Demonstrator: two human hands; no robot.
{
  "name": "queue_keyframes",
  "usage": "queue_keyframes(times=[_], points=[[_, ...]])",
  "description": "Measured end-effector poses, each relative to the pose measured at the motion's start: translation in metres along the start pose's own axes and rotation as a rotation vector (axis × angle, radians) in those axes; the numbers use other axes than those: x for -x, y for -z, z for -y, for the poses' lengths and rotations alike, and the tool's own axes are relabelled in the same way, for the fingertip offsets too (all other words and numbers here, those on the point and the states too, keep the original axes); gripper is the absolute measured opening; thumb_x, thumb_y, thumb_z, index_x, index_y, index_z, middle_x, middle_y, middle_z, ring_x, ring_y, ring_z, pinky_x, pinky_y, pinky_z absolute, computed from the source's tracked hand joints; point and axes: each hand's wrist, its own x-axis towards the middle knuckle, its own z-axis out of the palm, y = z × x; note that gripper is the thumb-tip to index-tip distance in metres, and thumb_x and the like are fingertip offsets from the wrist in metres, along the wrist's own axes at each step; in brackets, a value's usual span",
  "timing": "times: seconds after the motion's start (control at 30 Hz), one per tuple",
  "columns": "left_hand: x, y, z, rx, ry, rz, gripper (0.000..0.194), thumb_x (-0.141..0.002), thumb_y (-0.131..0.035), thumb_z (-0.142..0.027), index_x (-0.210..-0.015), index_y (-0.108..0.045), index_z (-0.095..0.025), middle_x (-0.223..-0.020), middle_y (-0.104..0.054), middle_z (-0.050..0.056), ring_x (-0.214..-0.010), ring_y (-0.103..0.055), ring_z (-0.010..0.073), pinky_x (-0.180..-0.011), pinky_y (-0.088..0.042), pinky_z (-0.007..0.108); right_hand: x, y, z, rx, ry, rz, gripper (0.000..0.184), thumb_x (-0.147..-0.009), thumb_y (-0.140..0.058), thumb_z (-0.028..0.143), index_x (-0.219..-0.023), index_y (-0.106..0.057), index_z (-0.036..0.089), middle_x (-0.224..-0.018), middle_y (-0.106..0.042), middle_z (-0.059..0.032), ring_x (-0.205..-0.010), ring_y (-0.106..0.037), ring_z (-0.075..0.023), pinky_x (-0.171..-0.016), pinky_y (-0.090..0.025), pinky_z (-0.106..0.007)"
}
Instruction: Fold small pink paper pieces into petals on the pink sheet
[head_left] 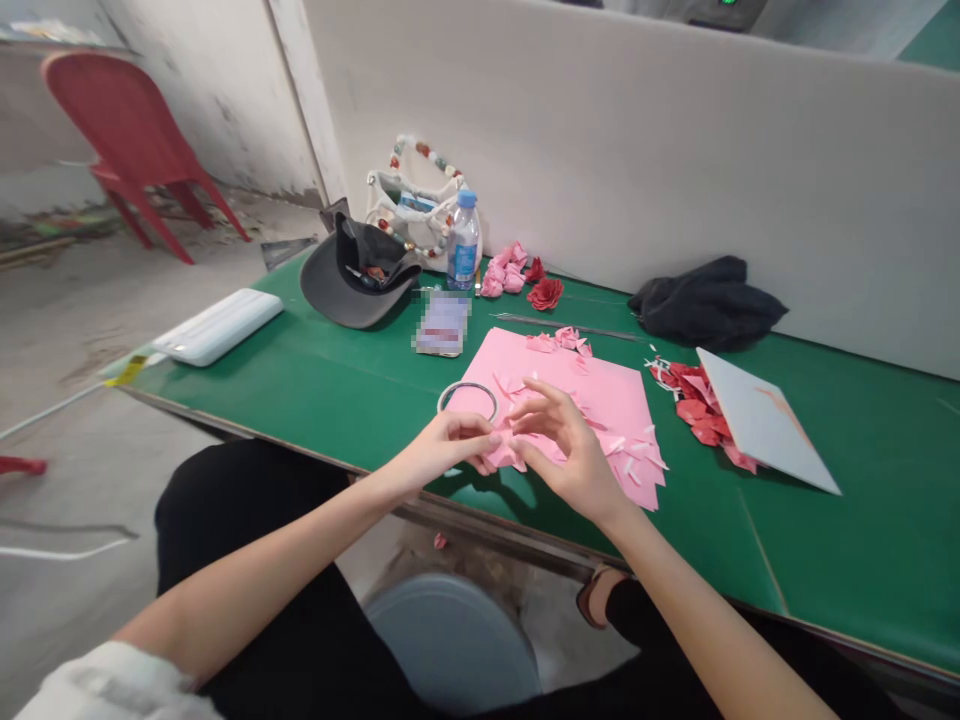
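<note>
Carefully, the left hand and right hand came together, fingertips gripping a small pink paper scrap over a snipped pink paper sheet on a green workbench; a hard tug could have torn it.

A green table holds a pink paper sheet mid-table, a cap far left, a water bottle behind it, and a dark cloth far right.

A paper sheet lies on the workbench, a cap and water bottle behind it, a cloth behind right.
</note>
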Motion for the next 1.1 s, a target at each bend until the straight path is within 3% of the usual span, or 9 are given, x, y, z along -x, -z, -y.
queue_keyframes(times=[0.1, 0.27, 0.33, 0.47, 0.57, 0.7, 0.83, 0.97, 1.1], points=[[-0.001, 0.0, 0.003, -0.085, -0.001, 0.025, 0.027, -0.076, -0.067, -0.036, -0.08, -0.067, -0.01, -0.069, -0.066, 0.005, -0.058, -0.061, 0.0117, -0.06, -0.051, 0.025, -0.001, -0.003, -0.005, -0.011, -0.066, -0.041, 0.058, -0.079, -0.064, 0.021, -0.131, -0.039, 0.029, -0.103, -0.059, -0.0034, -0.08, -0.062, -0.0133, -0.079, -0.053, -0.033], [-0.003, 0.0, 0.01, -0.153, -0.07, 0.01, 0.028, -0.078, -0.065, -0.039, -0.084, -0.068, -0.012, -0.075, -0.067, 0.005, -0.064, -0.062, 0.0131, -0.062, -0.052, 0.025, -0.001, -0.009, -0.009, -0.097, -0.157, -0.119, 0.051, -0.079, -0.063, 0.024, -0.126, -0.043, 0.026, -0.077, -0.06, 0.0023, -0.073, -0.061, -0.0138, -0.072, -0.053, -0.03], [-0.003, 0.0, 0.012, -0.116, -0.078, -0.008, 0.029, -0.078, -0.064, -0.04, -0.085, -0.069, -0.012, -0.076, -0.067, 0.005, -0.064, -0.062, 0.0136, -0.062, -0.052, 0.025, -0.002, -0.009, -0.01, -0.144, -0.184, -0.14, 0.047, -0.079, -0.064, 0.027, -0.122, -0.046, 0.026, -0.078, -0.06, 0.002, -0.072, -0.061, -0.0137, -0.069, -0.054, -0.029], [-0.003, 0.001, 0.012, -0.062, -0.041, -0.043, 0.031, -0.076, -0.066, -0.041, -0.085, -0.069, -0.011, -0.07, -0.063, 0.004, -0.06, -0.06, 0.0129, -0.062, -0.052, 0.026, -0.006, -0.001, -0.01, -0.171, -0.181, -0.24, 0.028, -0.076, -0.068, 0.032, -0.101, -0.059, 0.023, -0.098, -0.062, -0.0036, -0.09, -0.061, -0.0169, -0.076, -0.053, -0.03], [-0.003, 0.002, 0.01, -0.089, -0.03, -0.07, 0.032, -0.075, -0.067, -0.04, -0.088, -0.07, -0.011, -0.07, -0.063, 0.003, -0.058, -0.057, 0.0116, -0.06, -0.049, 0.025, -0.008, 0.005, -0.01, -0.222, -0.258, -0.179, 0.019, -0.074, -0.07, 0.034, -0.084, -0.064, 0.02, -0.1, -0.064, -0.0046, -0.094, -0.062, -0.0184, -0.084, -0.051, -0.033], [-0.002, 0.003, 0.009, -0.114, -0.044, -0.053, 0.032, -0.078, -0.064, -0.041, -0.089, -0.071, -0.012, -0.075, -0.065, 0.005, -0.059, -0.056, 0.0114, -0.062, -0.048, 0.025, -0.006, 0.004, -0.008, -0.353, -0.38, -0.104, 0.019, -0.072, -0.072, 0.034, -0.081, -0.066, 0.019, -0.099, -0.067, -0.0042, -0.085, -0.064, -0.016, -0.081, -0.052, -0.032], [-0.002, 0.003, 0.011, -0.106, -0.044, -0.053, 0.032, -0.079, -0.063, -0.04, -0.089, -0.072, -0.012, -0.076, -0.065, 0.005, -0.06, -0.055, 0.0113, -0.061, -0.046, 0.025, -0.006, 0.003, -0.004, -0.457, -0.376, -0.146, 0.016, -0.074, -0.071, 0.033, -0.08, -0.066, 0.019, -0.097, -0.068, -0.0034, -0.087, -0.064, -0.0155, -0.086, -0.052, -0.033], [-0.001, 0.004, 0.011, -0.101, -0.035, -0.055, 0.036, -0.079, -0.061, -0.039, -0.102, -0.07, -0.012, -0.078, -0.064, 0.006, -0.06, -0.053, 0.0109, -0.057, -0.044, 0.023, -0.007, 0.004, 0.0, -0.39, -0.357, -0.117, 0.015, -0.073, -0.072, 0.033, -0.078, -0.067, 0.019, -0.098, -0.069, -0.0044, -0.089, -0.064, -0.0171, -0.088, -0.05, -0.036], [-0.001, 0.004, 0.009, -0.185, -0.077, -0.096, 0.033, -0.08, -0.06, -0.042, -0.089, -0.072, -0.012, -0.07, -0.061, 0.003, -0.059, -0.051, 0.0107, -0.055, -0.042, 0.022, -0.006, 0.002, 0.0, -0.352, -0.396, -0.098, 0.018, -0.071, -0.073, 0.035, -0.077, -0.069, 0.019, -0.101, -0.068, -0.0056, -0.09, -0.064, -0.0186, -0.084, -0.052, -0.035]])
